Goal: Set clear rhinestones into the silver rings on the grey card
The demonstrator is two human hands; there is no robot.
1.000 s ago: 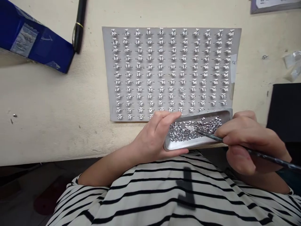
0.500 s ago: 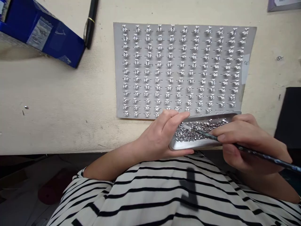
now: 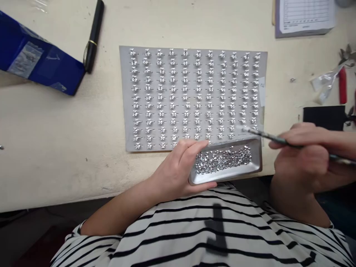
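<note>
My left hand (image 3: 180,167) grips the left end of a shallow metal tray (image 3: 222,178), thumb along the near side and fingers along the far side. Loose small shiny stones (image 3: 222,160) lie spread inside it. In my right hand (image 3: 303,159) is a thin dark stick-like tool (image 3: 278,139) with a white tip, held like a pen. Its blurred tip hovers over or near the lower right of a grey board (image 3: 124,111). Rows of silvery rings (image 3: 185,89) stand in the board. The tray's far edge overlaps the board's near edge.
At the far left lies a blue box (image 3: 41,59), with a black pen (image 3: 94,37) beside it. A form pad (image 3: 306,16) is at the far right. Red-handled pliers (image 3: 342,85), a plastic bag (image 3: 325,85) and a black flat object (image 3: 324,118) lie on the right.
My right hand has lifted the tool out of the stones and moved up and right. The stones and tray are uncovered. The view has shifted, showing more of the right side.
</note>
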